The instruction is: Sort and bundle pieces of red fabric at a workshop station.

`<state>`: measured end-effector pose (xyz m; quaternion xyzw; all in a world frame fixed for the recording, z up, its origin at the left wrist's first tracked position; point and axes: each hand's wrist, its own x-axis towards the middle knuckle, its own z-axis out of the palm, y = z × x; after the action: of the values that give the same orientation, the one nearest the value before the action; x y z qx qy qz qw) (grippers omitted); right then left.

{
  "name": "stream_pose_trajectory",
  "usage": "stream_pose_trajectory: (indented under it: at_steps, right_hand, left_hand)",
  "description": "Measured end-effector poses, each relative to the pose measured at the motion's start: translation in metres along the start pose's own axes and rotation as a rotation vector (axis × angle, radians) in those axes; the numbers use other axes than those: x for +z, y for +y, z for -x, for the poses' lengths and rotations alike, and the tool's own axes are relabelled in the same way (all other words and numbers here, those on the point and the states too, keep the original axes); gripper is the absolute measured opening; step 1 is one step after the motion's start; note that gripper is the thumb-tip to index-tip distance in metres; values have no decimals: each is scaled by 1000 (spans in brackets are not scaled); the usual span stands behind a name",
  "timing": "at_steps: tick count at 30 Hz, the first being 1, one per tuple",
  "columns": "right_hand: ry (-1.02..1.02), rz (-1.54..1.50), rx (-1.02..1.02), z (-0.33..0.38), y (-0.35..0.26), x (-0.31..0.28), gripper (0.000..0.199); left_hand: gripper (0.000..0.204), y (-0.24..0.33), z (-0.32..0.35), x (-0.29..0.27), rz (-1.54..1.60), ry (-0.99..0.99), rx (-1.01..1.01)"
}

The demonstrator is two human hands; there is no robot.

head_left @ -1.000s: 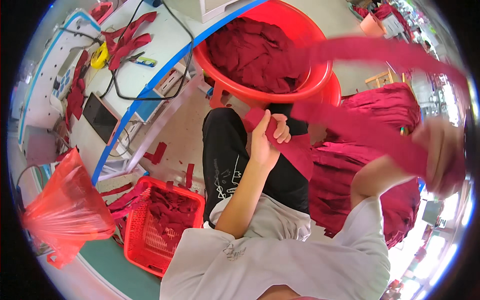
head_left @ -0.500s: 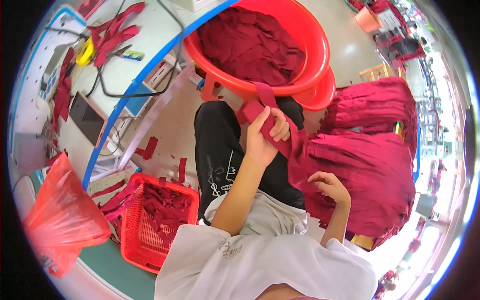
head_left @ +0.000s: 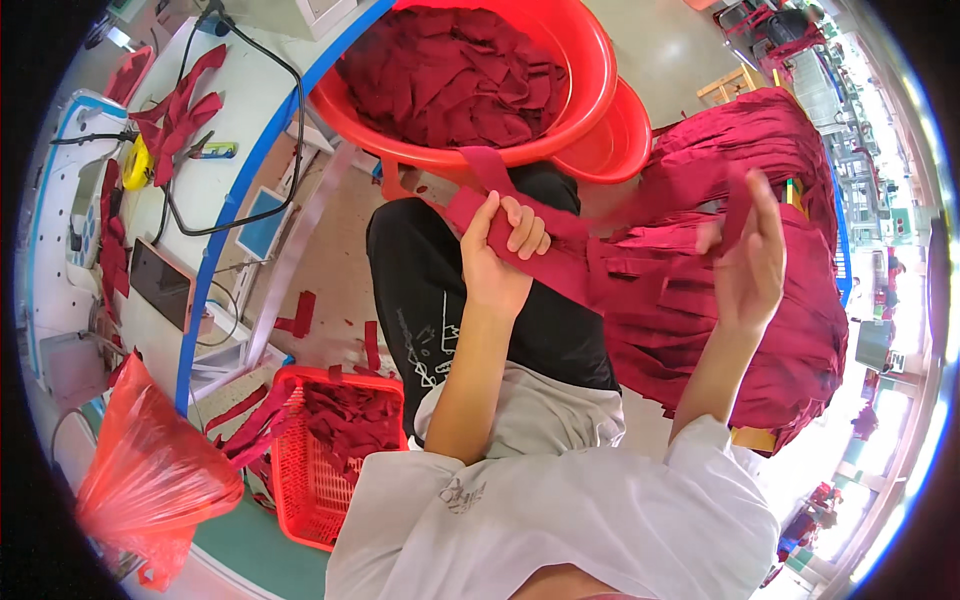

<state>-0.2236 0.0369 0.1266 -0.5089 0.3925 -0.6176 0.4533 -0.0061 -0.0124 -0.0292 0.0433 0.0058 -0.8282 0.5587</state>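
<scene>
My left hand (head_left: 503, 250) is closed around maroon fabric strips (head_left: 555, 268), held over my lap. One narrow strip runs from it up to the rim of the big red tub (head_left: 592, 105), which is heaped with cut maroon pieces (head_left: 450, 80). My right hand (head_left: 752, 262) is raised at the right, with a blurred length of maroon fabric strip (head_left: 738, 200) between thumb and fingers. Behind that hand lies a large stack of maroon strips (head_left: 700, 340), and part of the stretched cloth blurs into it.
A red basket (head_left: 290, 460) holding maroon scraps stands at the lower left, beside a red plastic bag (head_left: 150, 460). Left of me is a blue-edged table (head_left: 225, 70) with a phone-like dark slab (head_left: 163, 278), yellow tape (head_left: 134, 165) and a black cable. Scraps lie on the floor.
My right hand has risen from beside the stack and now has fabric stretched up toward the right. My left hand keeps its grip; the whole view has shifted slightly.
</scene>
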Motion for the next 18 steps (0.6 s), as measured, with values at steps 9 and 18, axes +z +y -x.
stream_pose_trajectory:
  at_steps: [9,18]
  right_hand:
    - [-125,1,-644,-79,-65,77,86]
    - [-612,-555,-571,-60,-29,47,96]
  left_hand:
    - [41,-15,1,6,-70,43,-1]
    - [94,-52,2,14,-153,-134,49]
